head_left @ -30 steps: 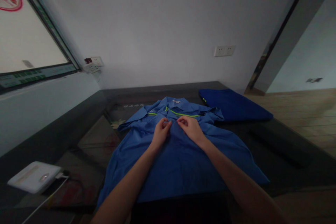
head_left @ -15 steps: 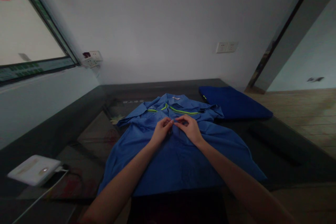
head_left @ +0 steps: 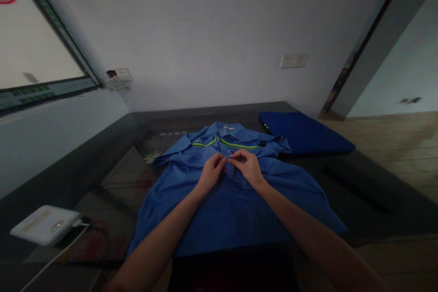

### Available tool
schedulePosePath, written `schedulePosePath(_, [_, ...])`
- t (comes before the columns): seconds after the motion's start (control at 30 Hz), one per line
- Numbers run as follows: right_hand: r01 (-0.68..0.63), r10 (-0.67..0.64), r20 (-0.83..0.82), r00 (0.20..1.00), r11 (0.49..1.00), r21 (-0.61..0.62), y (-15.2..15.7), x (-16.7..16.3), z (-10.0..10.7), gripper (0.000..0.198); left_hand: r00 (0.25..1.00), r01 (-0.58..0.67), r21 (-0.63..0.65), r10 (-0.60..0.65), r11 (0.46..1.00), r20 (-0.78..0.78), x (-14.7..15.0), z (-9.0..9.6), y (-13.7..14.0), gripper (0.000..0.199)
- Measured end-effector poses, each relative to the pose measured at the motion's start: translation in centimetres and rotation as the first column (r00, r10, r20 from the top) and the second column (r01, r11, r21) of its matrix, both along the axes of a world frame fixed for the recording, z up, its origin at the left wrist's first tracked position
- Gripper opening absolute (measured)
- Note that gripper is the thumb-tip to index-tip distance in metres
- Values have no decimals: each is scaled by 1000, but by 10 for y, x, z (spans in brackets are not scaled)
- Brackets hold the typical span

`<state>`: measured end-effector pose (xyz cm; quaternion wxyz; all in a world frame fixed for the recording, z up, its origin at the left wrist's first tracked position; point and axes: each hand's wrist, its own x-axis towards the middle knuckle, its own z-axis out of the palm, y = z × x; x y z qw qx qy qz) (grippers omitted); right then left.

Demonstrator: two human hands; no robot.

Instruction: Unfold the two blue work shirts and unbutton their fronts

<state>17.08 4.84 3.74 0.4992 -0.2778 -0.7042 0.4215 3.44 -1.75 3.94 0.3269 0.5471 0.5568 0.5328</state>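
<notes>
A blue short-sleeved shirt (head_left: 205,219) with yellow-green stripes across its chest lies spread on a dark table, collar toward the wall. Both hands meet at its front opening, just below the stripes. My left hand (head_left: 212,171) pinches the shirt's front edge between thumb and fingers. Right beside it, my right hand (head_left: 247,166) is also closed in a pinch on the cloth, fingertips almost touching the left ones. Whatever small part sits between the fingertips, perhaps a button, is too small to make out.
A folded dark blue item (head_left: 304,134) lies at the table's back right, close to the right sleeve. On the left rests a white device (head_left: 46,224) with a cable plugged in. The dark glossy table (head_left: 369,169) meets a wall with sockets (head_left: 293,60).
Both hands hold nearly the same place and pinch on the shirt front, with only tiny finger movement. The camera view has shifted slightly.
</notes>
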Motion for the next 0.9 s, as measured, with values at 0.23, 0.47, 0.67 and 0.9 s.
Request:
schedulePosePath(0.23, [-62, 58, -26, 998, 981, -182, 5, 1, 2, 33, 997, -2, 5, 3, 1000, -75, -1, 6, -3, 29])
schedulePosePath(0.47, [-116, 114, -25, 993, 966, -229, 3, 3, 6, 35, 984, -33, 14, 35, 999, -174, -2, 9, -3, 33])
schedulePosePath(0.67, [-132, 130, -24, 991, 957, -259, 1, 4, 7, 28, 953, -51, 11, 52, 999, -299, 0, 5, -5, 33])
schedulePosePath(0.9, [-116, 118, 0, 993, 971, -208, 1, 2, 3, 26, 969, 12, -19, -16, 1000, -248, -1, 4, -3, 32])
